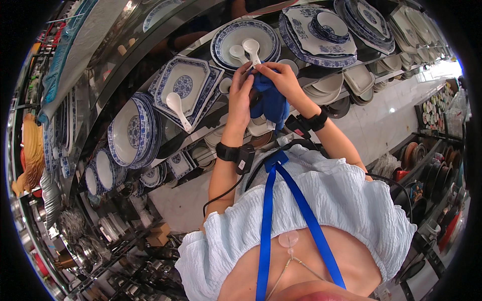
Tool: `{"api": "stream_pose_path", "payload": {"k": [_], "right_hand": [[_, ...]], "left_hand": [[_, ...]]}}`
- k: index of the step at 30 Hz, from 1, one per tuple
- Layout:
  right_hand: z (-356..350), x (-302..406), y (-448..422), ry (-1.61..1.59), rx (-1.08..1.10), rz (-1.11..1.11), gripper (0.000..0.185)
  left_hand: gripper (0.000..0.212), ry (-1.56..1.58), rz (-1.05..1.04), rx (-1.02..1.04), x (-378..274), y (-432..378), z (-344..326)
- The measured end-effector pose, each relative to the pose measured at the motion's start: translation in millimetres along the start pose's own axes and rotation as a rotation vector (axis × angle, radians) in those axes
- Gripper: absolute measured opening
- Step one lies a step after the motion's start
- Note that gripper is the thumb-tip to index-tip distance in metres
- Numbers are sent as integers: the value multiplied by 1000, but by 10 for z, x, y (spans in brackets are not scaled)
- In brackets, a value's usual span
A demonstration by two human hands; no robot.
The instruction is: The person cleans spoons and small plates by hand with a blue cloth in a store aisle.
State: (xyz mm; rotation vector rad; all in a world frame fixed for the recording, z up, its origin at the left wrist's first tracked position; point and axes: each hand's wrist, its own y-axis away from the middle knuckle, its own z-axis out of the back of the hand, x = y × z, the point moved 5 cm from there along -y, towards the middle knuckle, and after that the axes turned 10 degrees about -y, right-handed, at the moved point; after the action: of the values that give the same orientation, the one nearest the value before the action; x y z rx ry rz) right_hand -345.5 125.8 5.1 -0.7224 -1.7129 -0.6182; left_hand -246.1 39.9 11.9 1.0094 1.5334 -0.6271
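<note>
My right hand (282, 78) pinches the handle of a white ceramic soup spoon (251, 48) between thumb and fingers. Beside it, my left hand (240, 88) has its fingertips close to that handle and to a blue cloth (272, 101). Whether they grip either is hidden. The cloth hangs below and between both hands, bunched near the right palm. A second white spoon (237, 52) has its bowl over a blue-and-white dish (226, 39); its handle runs towards my left fingertips. The dish sits in a stack on the shelf beyond my hands.
Left of my hands, another white spoon (176, 105) rests on stacked octagonal plates (199, 71). A small white cup (225, 85) stands close to my left hand. Round bowls (126, 131) and square plates (297, 22) line the dark shelf (169, 139). Lower shelves hold more white dishes (324, 88).
</note>
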Motion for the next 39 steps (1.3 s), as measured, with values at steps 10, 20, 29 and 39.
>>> {"api": "stream_pose_path", "payload": {"k": [10,20,29,39], "right_hand": [[7,-22,-171,-77,-35,-106,27],[63,-43,-208,104,-91,-106,29],[96,-139,-231,228,-90,-62,32],[-3,0,37,233,35,85,32]], "left_hand": [[37,-37,-11,59,-80,18,8],[39,-71,11,85,-33,11,23],[41,-131,10,117,24,14,1],[42,-142,-11,188,-79,283,107]]}}
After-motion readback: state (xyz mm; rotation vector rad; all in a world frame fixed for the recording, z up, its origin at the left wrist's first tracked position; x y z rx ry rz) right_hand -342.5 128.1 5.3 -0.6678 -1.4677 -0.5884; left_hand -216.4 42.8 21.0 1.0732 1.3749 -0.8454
